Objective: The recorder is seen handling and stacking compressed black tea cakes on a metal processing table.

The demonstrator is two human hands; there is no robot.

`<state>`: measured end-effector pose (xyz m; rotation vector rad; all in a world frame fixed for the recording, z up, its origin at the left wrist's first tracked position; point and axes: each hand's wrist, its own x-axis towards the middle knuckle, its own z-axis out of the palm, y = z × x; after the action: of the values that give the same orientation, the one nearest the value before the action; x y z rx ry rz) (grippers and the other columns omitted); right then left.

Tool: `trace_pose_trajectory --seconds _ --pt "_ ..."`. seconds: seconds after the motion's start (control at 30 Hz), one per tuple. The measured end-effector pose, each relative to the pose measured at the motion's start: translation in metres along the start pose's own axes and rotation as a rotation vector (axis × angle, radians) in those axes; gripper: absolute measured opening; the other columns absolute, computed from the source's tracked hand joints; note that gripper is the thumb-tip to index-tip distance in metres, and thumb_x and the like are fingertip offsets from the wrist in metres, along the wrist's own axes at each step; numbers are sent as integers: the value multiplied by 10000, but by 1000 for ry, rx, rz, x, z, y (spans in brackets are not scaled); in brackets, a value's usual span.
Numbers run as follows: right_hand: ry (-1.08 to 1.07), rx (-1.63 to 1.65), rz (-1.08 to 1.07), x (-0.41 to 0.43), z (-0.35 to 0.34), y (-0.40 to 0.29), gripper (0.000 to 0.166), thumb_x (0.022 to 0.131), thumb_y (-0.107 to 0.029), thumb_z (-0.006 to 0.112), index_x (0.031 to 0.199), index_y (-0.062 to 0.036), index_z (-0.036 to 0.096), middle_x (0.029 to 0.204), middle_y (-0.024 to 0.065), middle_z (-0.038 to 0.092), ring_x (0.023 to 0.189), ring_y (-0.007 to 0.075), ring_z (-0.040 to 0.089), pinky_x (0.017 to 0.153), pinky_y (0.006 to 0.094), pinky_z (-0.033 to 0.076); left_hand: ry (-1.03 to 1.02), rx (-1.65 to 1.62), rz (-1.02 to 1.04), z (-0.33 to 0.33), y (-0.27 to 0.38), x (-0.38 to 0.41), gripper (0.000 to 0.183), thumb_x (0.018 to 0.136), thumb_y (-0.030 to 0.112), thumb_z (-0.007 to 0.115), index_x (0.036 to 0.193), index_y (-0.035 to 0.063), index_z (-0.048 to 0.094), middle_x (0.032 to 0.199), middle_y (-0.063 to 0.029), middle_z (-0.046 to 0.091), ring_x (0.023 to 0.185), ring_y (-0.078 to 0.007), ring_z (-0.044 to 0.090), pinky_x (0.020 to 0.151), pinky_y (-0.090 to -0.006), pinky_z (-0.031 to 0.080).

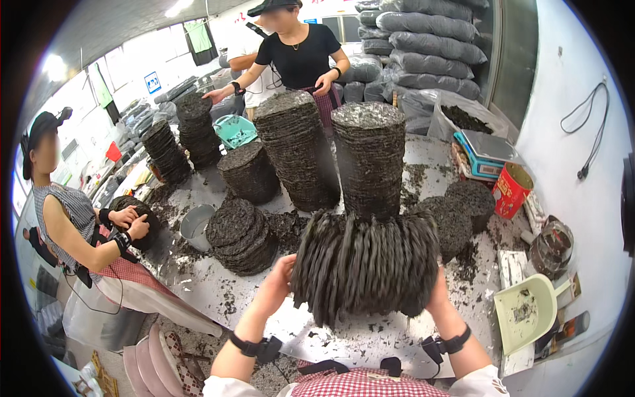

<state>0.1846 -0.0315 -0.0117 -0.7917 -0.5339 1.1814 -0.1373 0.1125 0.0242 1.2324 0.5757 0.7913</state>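
A thick row of dark, round dried-seaweed cakes [367, 268] is held on its side, with the cake edges facing up and towards me. My left hand [284, 274] presses against its left end, and my right hand [437, 292] grips the right end; the fingers of my right hand are mostly hidden. The row is over the near part of the white table [292, 327]; whether it touches the surface I cannot tell. Behind it stand two tall upright stacks of the same cakes, one at the right [369, 154] and one further left [297, 149].
A low cake pile [240, 235] and a grey metal container [197, 228] lie left. Several loose cakes [444, 226], a scale [486, 154], a red tin [513, 188] and a pale dustpan [525, 310] are right. One co-worker [84, 213] handles cakes at left; another [300, 54] stands behind.
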Motion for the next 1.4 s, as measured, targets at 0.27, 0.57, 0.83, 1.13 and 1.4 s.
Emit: trace_pose_trajectory --seconds 0.27,0.57,0.83,1.13,1.4 --pt "34 -47 228 -18 -29 32 507 978 -426 378 1324 -60 436 1312 28 493 1191 168 448 1003 336 381 77 -22 -297 -12 -45 -21 540 993 432 290 1397 80 361 1385 -50 422 1265 -180 365 1006 -347 345" --pt "-37 -269 184 0 -25 9 550 984 -450 320 1336 -39 418 1296 90 514 1156 213 506 1006 337 389 82 148 -443 -13 -15 -32 761 913 650 256 1441 102 239 1382 -79 399 1264 -249 376 964 -497 385" --pt "155 -219 242 2 -11 -2 484 977 -336 393 1347 -24 404 1334 87 488 1182 220 491 1018 365 377 156 -45 -143 -22 -31 -32 536 962 401 379 1335 17 346 1301 -106 462 1141 -184 482 971 -346 391" --pt "-29 -221 174 -3 -20 20 594 963 -493 341 1344 -41 398 1309 84 498 1172 216 491 1014 362 382 68 194 -65 17 -25 -53 880 784 171 693 1434 18 120 1352 -144 371 1224 -221 402 1031 -332 327" --pt "-211 106 246 -21 25 4 739 884 -626 371 1368 -67 378 1380 151 419 1246 323 428 1068 459 324 27 1108 395 62 61 -40 967 684 344 770 1419 12 237 1371 -239 303 1265 -387 317 1034 -448 293"
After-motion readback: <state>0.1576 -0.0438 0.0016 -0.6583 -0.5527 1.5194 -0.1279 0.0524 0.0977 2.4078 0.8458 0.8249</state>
